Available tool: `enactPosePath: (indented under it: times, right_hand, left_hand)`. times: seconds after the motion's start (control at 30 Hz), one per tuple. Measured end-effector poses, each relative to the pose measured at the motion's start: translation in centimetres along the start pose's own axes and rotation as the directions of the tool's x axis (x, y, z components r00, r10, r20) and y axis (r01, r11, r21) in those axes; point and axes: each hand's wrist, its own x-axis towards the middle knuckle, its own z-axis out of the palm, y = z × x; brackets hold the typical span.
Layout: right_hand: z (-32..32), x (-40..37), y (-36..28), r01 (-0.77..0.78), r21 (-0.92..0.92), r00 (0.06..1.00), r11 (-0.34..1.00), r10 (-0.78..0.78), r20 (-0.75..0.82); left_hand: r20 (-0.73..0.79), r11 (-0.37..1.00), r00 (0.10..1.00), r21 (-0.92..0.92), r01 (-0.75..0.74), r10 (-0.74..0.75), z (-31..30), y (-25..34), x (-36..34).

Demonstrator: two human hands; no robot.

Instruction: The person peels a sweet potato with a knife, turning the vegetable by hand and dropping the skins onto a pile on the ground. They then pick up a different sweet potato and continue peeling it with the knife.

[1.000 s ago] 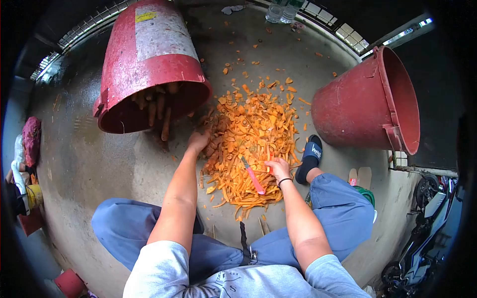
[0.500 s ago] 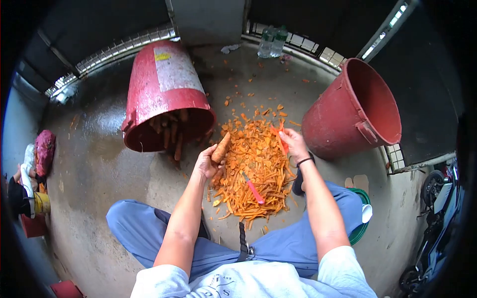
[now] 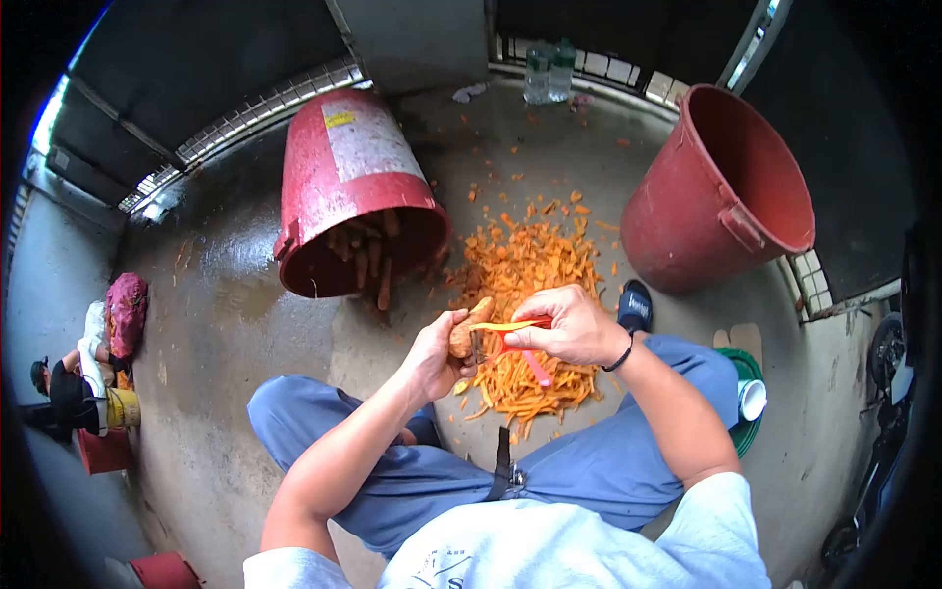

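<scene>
My left hand [image 3: 430, 355] grips a carrot [image 3: 463, 340] with its fingers wrapped round the lower part. A red-orange peeler [image 3: 498, 339] is held in my right hand [image 3: 567, 330], its head against or very close to the carrot's side. Below both hands, a heap of orange carrot peelings and pieces [image 3: 535, 260] covers the floor between my legs. A pink-handled knife [image 3: 538, 370] lies on that heap, its blade hidden by the peeler and my right hand.
A red bucket [image 3: 304, 201] lies tipped at the left, with several unpeeled carrots [image 3: 361, 257] at its mouth. Another red bucket [image 3: 672, 221] stands leaning at the right. Two clear bottles [image 3: 548, 74] are by the back wall. Another person [image 3: 69, 378] is at the far left.
My right hand has moved left with the peeler and brought it to the carrot. My left hand has shifted slightly right and down in view. The whole view has tilted a little.
</scene>
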Motion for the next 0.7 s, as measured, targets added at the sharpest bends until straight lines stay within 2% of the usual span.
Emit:
enactPosePath:
  times: [0.03,0.07,0.17,0.3,0.33,0.37,0.43,0.5,0.57,0.6,0.63,0.7]
  right_hand:
    - [0.1,-0.1,-0.7,-0.064,-0.175,0.997,0.982,0.069,0.025]
    - [0.4,0.0,-0.6,-0.049,-0.181,0.999,0.982,0.046,-0.021]
    - [0.2,0.6,-0.3,-0.084,-0.215,0.996,0.973,0.079,-0.031]
    - [-0.3,1.6,0.3,-0.069,-0.23,0.997,0.971,0.072,0.006]
    - [-0.4,1.9,1.0,0.139,-0.269,0.989,0.953,-0.148,-0.014]
    - [-0.5,1.9,1.0,0.13,-0.265,0.99,0.955,-0.138,-0.011]
    - [-1.1,2.0,-0.1,-0.065,-0.099,0.997,0.993,0.069,0.033]
    - [-1.5,2.1,-0.5,-0.086,-0.055,0.995,0.995,0.089,0.053]
    - [-2.1,2.3,-0.7,-0.11,0.048,0.987,0.993,0.104,0.126]
    - [-2.6,2.3,-0.6,-0.091,0.047,0.989,0.995,0.085,0.122]
    - [-3.1,2.4,0.4,-0.053,0.058,0.998,0.997,0.05,0.047]
    - [-6.7,2.8,2.8,-0.224,-0.031,0.973,0.974,0.221,-0.072]
  left_hand:
    - [-0.058,0.999,0.998,0.028,-0.026,0.028,0.4,-0.4,0.0]
    - [-0.046,0.998,0.997,0.032,-0.055,0.056,0.0,-0.8,0.5]
    - [-0.072,0.995,0.994,0.051,-0.08,0.084,0.5,-0.9,1.2]
    - [-0.109,0.984,0.983,0.122,-0.132,0.145,1.5,-0.5,1.3]
    - [-0.111,0.986,0.985,0.117,-0.122,0.135,1.5,-0.5,1.3]
    - [-0.1,0.987,0.988,0.116,-0.11,0.121,1.5,-0.4,1.2]
    - [-0.075,0.989,0.992,0.116,-0.097,0.106,2.1,0.2,0.7]
    - [-0.058,0.987,0.995,0.145,-0.074,0.083,2.2,0.2,0.1]
    - [0.118,0.995,0.991,0.074,-0.071,0.062,1.4,-0.3,0.1]
    - [0.091,0.995,0.992,0.049,-0.091,0.086,1.9,-0.6,-0.4]
    - [0.09,0.995,0.993,0.049,-0.085,0.081,1.7,-0.7,-1.0]
    - [0.125,0.995,0.99,0.07,-0.074,0.064,1.1,-0.7,-2.2]
